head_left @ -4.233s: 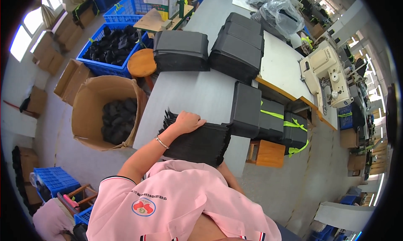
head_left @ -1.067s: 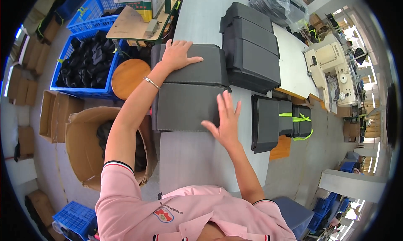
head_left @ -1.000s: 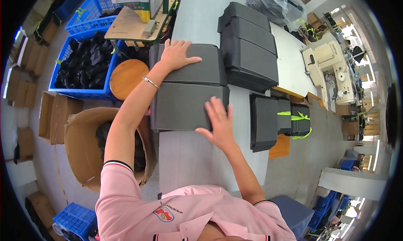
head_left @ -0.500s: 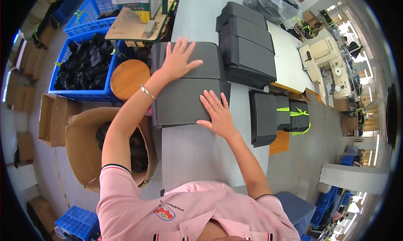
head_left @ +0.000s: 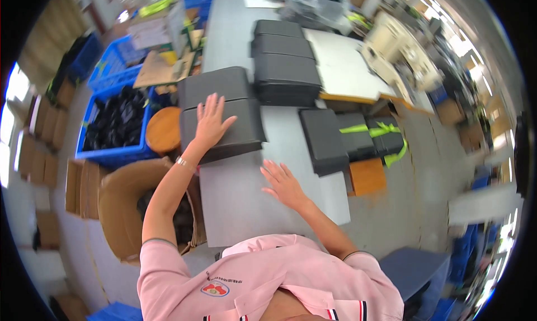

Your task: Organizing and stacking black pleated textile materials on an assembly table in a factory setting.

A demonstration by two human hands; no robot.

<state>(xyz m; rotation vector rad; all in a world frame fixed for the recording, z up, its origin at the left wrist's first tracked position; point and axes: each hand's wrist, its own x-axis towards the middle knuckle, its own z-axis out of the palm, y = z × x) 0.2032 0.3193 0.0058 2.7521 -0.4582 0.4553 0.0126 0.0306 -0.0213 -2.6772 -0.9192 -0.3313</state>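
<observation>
Left hand (head_left: 210, 122), fingers spread, presses flat on the dark grey rectangular fabric stack (head_left: 221, 128); the open right hand (head_left: 284, 184) hovers empty above the grey surface (head_left: 235, 203), best pressing evenly to keep edges square.

A long grey worktop (head_left: 240, 203) runs from the frame's lower middle up to its top. Two flat dark grey cases (head_left: 221, 116) lie on it at centre left, three more dark cases (head_left: 285, 63) stacked toward the upper middle, and clear plastic bags (head_left: 319, 2) at the far end.

Dark grey flat stack (head_left: 224, 125) lying on the grey table's left edge, square-cornered, level
</observation>
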